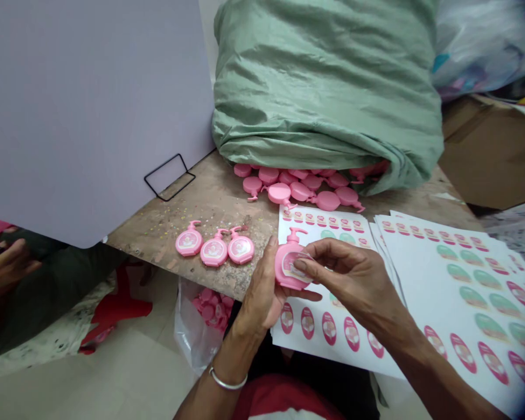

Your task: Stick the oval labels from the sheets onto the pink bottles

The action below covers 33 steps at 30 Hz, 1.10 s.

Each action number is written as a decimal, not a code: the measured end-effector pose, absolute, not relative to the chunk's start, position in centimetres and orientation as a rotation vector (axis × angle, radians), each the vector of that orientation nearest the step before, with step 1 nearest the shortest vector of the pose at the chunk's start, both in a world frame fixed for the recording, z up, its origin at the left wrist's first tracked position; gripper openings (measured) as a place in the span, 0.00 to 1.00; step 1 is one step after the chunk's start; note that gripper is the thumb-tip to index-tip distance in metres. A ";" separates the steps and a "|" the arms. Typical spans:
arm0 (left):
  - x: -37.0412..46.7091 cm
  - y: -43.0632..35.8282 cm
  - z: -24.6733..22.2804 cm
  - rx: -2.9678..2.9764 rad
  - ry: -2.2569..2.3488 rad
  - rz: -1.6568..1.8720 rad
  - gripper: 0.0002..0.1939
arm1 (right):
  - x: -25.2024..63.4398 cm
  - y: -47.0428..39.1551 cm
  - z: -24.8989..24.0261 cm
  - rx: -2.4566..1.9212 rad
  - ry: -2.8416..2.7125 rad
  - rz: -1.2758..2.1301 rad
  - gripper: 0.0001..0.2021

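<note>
My left hand (262,294) holds a small pink toy pump bottle (282,262) upright from its left side and underneath. Thumb and index finger of my right hand (354,274) pinch a round sticker (294,261) against the bottle's front; the fingers cover part of it. To the left, three pink pump bottles (214,252) with round labels lie on the table. Under my hands is a sheet of stickers (319,344) with pink ovals, green shapes and small labels. A second stack of sticker sheets (424,280) lies to the right.
A big green sack (328,87) spills several pink bottles (328,200) onto the worn table (153,230). A grey panel (91,105) with a black wire stand (170,178) rises at left. Below hangs a clear bag (188,332) of pink pieces. Another person's hand (9,265) shows far left.
</note>
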<state>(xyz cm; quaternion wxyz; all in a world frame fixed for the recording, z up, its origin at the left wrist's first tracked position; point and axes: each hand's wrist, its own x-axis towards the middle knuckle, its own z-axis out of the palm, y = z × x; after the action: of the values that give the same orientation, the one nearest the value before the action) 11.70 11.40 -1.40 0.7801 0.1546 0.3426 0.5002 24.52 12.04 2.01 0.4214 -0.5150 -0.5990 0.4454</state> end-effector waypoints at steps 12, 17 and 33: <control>11.9 11.4 -1.1 0.269 0.801 1.107 0.27 | 24.4 12.3 1.9 -1.285 -1.523 1.099 0.10; 12.0 11.3 -1.3 0.267 0.806 1.140 0.25 | 24.4 12.4 1.8 -1.274 -1.520 1.117 0.10; 12.1 11.3 -1.3 0.272 0.830 1.172 0.25 | 24.5 12.6 1.5 -1.245 -1.427 1.250 0.10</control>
<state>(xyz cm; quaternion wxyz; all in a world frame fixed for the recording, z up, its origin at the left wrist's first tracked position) 12.11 11.27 -1.31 0.7446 0.1241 0.3792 0.5351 24.53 12.64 1.54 0.4225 -0.4972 -0.5700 0.4994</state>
